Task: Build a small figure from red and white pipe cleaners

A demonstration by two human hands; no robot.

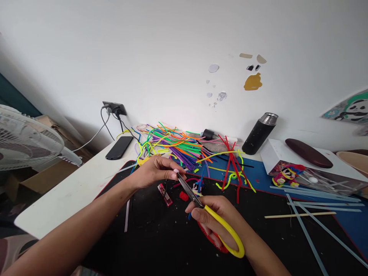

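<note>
My left hand [155, 168] is pinched around a small pale pinkish piece [176, 171], mostly covered by the fingertips. Against that piece rest the blade tips of a pair of scissors [188, 188], which have one yellow and one red handle loop. My right hand [221, 214] grips the scissors, with fingers through the loops. Beneath the blades on the black mat [161, 245] are a red fuzzy scrap [184, 196] and a small blue-and-white pipe-cleaner bundle [197, 186], partly hidden. A red lighter [165, 194] lies below my left hand.
Behind my hands spreads a heap of coloured pipe cleaners [175, 143], with red ones [230, 161] to its right. A phone [119, 148] lies left; a black flask [260, 133] stands right. Glue sticks [307, 234], a white box [270, 157] and a small figure [286, 175] occupy the right side.
</note>
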